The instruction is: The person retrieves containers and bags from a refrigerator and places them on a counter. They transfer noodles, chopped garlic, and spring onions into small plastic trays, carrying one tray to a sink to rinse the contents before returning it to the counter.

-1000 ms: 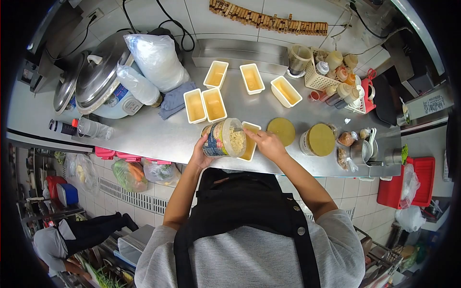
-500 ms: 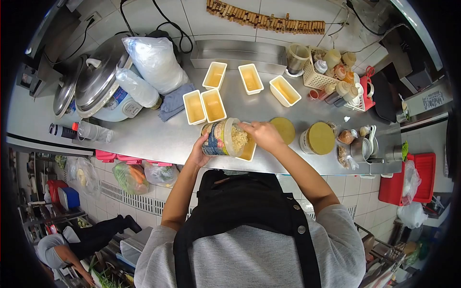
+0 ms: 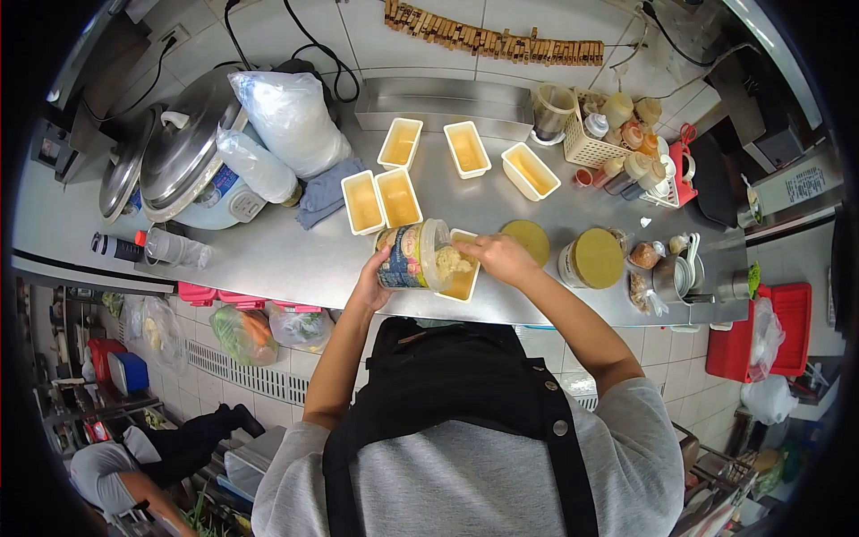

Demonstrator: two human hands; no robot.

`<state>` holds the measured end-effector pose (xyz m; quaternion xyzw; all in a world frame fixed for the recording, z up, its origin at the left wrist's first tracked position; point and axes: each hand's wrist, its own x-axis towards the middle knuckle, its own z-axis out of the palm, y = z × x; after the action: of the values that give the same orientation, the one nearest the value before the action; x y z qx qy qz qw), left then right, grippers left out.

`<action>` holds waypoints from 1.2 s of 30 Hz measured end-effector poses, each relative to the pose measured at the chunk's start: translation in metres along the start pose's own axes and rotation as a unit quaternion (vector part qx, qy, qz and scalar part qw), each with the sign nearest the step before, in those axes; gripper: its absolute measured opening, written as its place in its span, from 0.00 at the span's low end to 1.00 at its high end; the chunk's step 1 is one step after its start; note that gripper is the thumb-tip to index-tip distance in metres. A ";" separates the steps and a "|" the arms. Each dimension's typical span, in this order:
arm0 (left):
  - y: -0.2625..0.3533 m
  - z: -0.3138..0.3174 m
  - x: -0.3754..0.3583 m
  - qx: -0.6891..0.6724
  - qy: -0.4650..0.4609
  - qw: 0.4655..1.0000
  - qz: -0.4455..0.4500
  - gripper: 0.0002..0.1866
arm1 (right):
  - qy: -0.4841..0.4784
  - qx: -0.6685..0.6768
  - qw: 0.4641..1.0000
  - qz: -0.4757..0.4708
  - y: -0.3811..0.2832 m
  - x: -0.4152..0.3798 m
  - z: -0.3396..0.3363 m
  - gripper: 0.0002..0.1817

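Observation:
My left hand (image 3: 370,281) grips a clear plastic tub (image 3: 410,257) with a blue and yellow label, tipped on its side so the mouth faces right. Inside its mouth lies a pale, crumbly food (image 3: 450,263). My right hand (image 3: 501,258) is closed at the tub's opening, fingertips by the food; whatever it holds is too hidden to name. Beneath the tub's mouth stands a cream rectangular container (image 3: 462,286), partly covered by the tub. A round olive-yellow lid (image 3: 525,242) lies just beyond my right hand.
Several cream containers with yellowish insides, one of them here (image 3: 398,197), stand farther back. A lidded tub (image 3: 596,259) is to the right. Rice cookers (image 3: 192,161) and plastic bags (image 3: 288,121) occupy the left; a basket of bottles (image 3: 595,143) is back right. Another person (image 3: 112,479) is lower left.
My right hand has drawn slightly right and down from the tub's mouth. The food at the opening has shifted, and more of the container beneath shows. The other person has bent lower.

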<state>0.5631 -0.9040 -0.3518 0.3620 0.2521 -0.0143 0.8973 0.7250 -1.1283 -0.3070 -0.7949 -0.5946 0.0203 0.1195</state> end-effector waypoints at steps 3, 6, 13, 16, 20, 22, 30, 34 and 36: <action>0.002 0.001 0.000 0.000 0.010 1.000 0.000 0.27 | 0.005 0.014 1.000 -0.014 0.004 -0.006 0.005 0.23; 0.006 0.004 -0.003 -0.001 0.022 1.000 0.004 0.27 | -0.010 0.023 1.000 -0.018 0.009 -0.009 0.000 0.23; 0.005 -0.005 0.003 0.008 -0.016 1.000 -0.002 0.28 | 0.053 0.008 0.998 0.044 -0.003 0.015 -0.016 0.23; 0.005 0.004 0.001 0.025 -0.009 1.000 0.014 0.28 | 0.001 -0.005 0.999 0.040 -0.010 0.014 -0.010 0.23; 0.003 0.003 0.004 0.015 -0.014 1.000 0.015 0.28 | -0.023 0.007 0.999 0.030 -0.009 0.002 -0.001 0.24; -0.001 0.001 0.007 0.011 -0.019 1.000 0.009 0.28 | -0.030 0.001 0.999 0.025 -0.005 -0.004 -0.001 0.24; 0.002 0.002 0.009 0.035 -0.013 0.999 0.014 0.26 | -0.065 0.004 0.998 0.007 0.006 -0.019 -0.003 0.23; 0.005 0.008 0.006 0.025 0.003 1.000 0.004 0.26 | -0.034 0.036 0.999 0.008 0.011 -0.012 -0.010 0.25; 0.005 0.005 0.007 0.022 -0.005 1.000 0.001 0.27 | 0.068 0.059 0.996 0.019 -0.003 -0.002 -0.028 0.27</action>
<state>0.5727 -0.9022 -0.3490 0.3816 0.2468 -0.0202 0.8905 0.7268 -1.1343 -0.2799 -0.7970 -0.5677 0.0036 0.2061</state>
